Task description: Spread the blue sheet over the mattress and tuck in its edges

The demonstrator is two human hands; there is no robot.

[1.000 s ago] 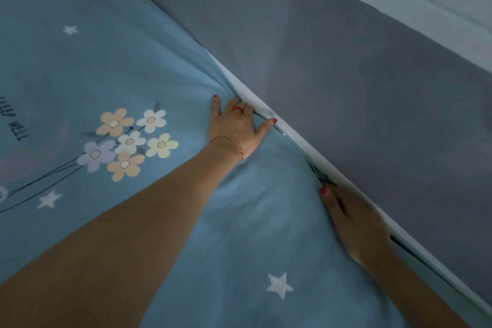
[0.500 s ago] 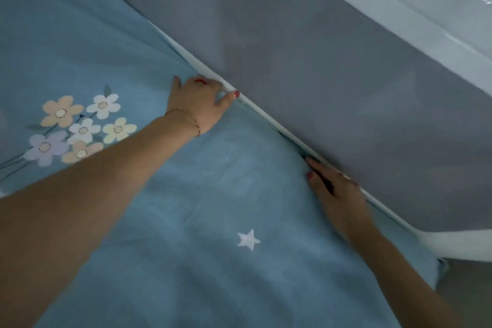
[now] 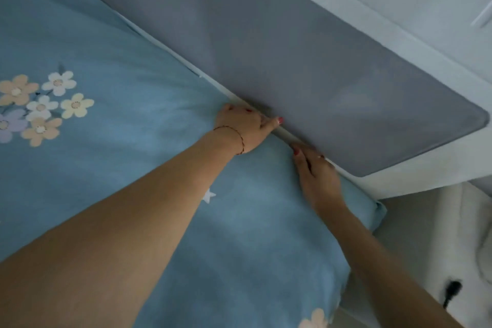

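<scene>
Bed against a grey padded headboard [image 3: 306, 66], white wall [image 3: 399, 8] beyond. Blue sheet [image 3: 133, 66], printed with flowers [image 3: 40, 109] and stars, spread smooth over the mattress. Left hand [image 3: 239, 128] and right hand [image 3: 316, 176] side by side at the headboard edge, fingers hidden in the gap; grip of either impossible to tell.

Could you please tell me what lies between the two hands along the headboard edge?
In the head view, only a short stretch of blue sheet and the pale strip below the grey headboard separate the left hand from the right hand.
</scene>
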